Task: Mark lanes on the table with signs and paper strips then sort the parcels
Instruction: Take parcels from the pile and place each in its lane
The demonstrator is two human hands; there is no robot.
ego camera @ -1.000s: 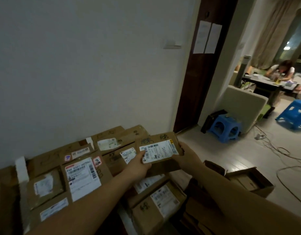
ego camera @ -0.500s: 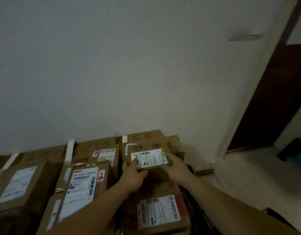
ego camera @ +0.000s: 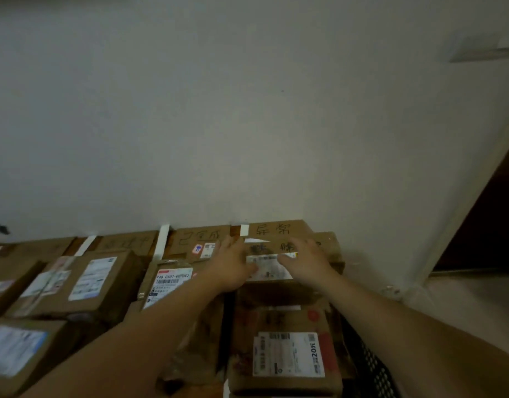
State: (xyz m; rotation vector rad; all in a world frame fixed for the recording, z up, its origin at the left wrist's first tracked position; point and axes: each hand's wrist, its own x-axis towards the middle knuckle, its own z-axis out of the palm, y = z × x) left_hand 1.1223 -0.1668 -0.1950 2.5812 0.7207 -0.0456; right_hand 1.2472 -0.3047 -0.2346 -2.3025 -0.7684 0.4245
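The small parcel (ego camera: 269,271), a flat cardboard box with a white label on top, sits in the right-most lane near the wall (ego camera: 247,124), on top of other cardboard. It is just in front of a brown sign (ego camera: 276,229) with two handwritten characters.

The left grip (ego camera: 230,262) is at the parcel's left edge, with the thumb toward the label and the fingers reaching forward. The blur hides whether it clasps the box or only rests against it. The right grip (ego camera: 305,259) lies on the parcel's right half with its fingers spread and fairly straight and the thumb on the label. It is pressing rather than curling round the box.

A short white paper strip (ego camera: 244,229) stands just left of the sign. A longer strip (ego camera: 163,242) further left separates the next lane, which has its own handwritten sign (ego camera: 200,237) at the wall.

In that middle lane a parcel with a red-topped label (ego camera: 170,280) lies beside the left forearm. Nearer the camera in the right lane is a box with a large white label (ego camera: 287,354). Further left sits a bigger box (ego camera: 89,280) with two labels.
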